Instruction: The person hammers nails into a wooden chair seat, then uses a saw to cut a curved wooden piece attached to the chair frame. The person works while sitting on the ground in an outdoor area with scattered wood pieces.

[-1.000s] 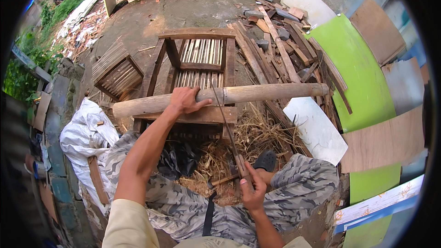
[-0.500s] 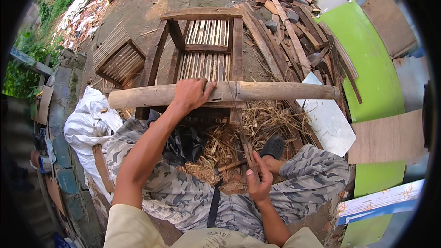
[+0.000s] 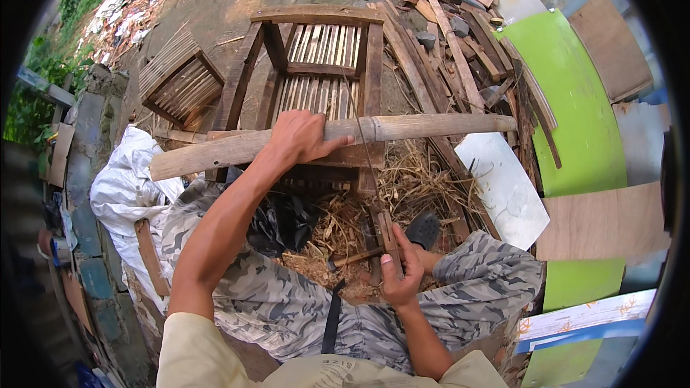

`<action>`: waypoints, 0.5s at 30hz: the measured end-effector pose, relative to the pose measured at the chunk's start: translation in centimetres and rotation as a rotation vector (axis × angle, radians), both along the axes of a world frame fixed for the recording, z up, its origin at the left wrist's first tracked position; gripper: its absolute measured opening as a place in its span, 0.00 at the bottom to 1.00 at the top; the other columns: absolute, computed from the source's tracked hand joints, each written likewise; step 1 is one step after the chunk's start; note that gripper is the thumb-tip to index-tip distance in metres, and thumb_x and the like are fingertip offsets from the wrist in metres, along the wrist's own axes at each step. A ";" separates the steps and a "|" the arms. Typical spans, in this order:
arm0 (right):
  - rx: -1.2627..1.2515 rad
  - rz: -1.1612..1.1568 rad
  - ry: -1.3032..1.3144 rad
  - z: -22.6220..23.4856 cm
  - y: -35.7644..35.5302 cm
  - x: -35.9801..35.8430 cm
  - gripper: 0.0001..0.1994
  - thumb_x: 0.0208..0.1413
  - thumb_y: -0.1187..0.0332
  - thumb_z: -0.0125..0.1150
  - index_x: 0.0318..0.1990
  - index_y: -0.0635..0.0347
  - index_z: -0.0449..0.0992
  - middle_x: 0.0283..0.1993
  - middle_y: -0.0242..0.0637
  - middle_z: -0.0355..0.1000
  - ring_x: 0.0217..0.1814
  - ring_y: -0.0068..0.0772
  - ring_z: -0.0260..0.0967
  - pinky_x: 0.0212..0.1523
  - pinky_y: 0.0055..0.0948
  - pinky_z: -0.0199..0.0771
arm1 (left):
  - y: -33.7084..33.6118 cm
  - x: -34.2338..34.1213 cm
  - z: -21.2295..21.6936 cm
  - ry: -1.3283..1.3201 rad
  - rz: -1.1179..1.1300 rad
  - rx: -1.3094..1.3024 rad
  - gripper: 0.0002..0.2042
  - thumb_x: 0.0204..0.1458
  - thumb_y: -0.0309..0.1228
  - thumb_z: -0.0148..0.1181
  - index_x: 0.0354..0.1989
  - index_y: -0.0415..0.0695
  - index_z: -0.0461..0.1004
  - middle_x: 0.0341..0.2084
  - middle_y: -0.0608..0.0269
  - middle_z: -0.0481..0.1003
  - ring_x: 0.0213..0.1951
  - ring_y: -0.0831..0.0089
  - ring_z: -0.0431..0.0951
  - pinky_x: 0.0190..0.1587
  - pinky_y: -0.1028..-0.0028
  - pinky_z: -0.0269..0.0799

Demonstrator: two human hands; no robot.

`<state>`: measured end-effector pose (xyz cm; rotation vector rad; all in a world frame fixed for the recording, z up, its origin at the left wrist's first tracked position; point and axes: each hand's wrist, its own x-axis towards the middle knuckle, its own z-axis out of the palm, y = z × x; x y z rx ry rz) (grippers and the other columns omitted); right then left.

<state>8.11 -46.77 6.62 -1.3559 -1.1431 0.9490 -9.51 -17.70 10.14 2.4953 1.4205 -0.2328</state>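
Observation:
A thick bamboo pole (image 3: 445, 124) lies crosswise over a wooden frame with slats (image 3: 316, 16), its left end nearer to me than its right. My left hand (image 3: 300, 136) is closed over the top of the pole, left of a ring-like joint, thumb pointing right. Lower down, my right hand (image 3: 402, 267) is closed around the wooden handle of a handsaw (image 3: 387, 238). Its thin dark blade, seen almost edge-on, runs up and crosses the pole just right of my left thumb. Whether it has cut into the bamboo cannot be made out.
Between my legs are wood shavings (image 3: 338, 224), a black plastic bag (image 3: 277, 223) and a hammer-like tool (image 3: 353, 259). A small slatted piece (image 3: 183, 79) stands at left, above a white sack (image 3: 129, 179). Scrap planks (image 3: 467, 65) and a green panel (image 3: 575, 100) lie at right.
The bamboo pole has shifted left and tilted, its right end up and its left end down in view. My left hand moved with it. My right hand still grips the saw.

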 end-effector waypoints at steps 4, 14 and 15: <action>0.004 0.009 0.002 0.1 0.4 0.0 0.27 0.63 0.73 0.53 0.69 0.75 0.61 0.64 0.49 0.69 0.61 0.33 0.70 0.61 0.28 0.68 | 0.3 -0.3 0.3 -0.081 0.045 -0.007 0.39 0.59 0.66 0.45 0.26 0.35 0.80 0.20 0.41 0.77 0.29 0.43 0.80 0.37 0.51 0.75; 0.067 -0.034 0.002 -0.4 1.4 -0.7 0.27 0.61 0.75 0.53 0.68 0.72 0.64 0.62 0.48 0.72 0.57 0.29 0.72 0.57 0.26 0.70 | 0.2 -0.5 -2.5 -0.168 0.058 0.124 0.33 0.64 0.58 0.42 0.37 0.35 0.81 0.29 0.42 0.81 0.35 0.48 0.82 0.40 0.52 0.75; 0.093 -0.057 -0.013 -0.5 1.6 -1.0 0.26 0.60 0.76 0.54 0.67 0.72 0.65 0.60 0.49 0.74 0.54 0.28 0.74 0.54 0.24 0.72 | 0.0 -0.8 -2.4 -0.140 0.028 0.134 0.33 0.62 0.59 0.44 0.39 0.36 0.80 0.30 0.43 0.80 0.36 0.48 0.82 0.41 0.52 0.75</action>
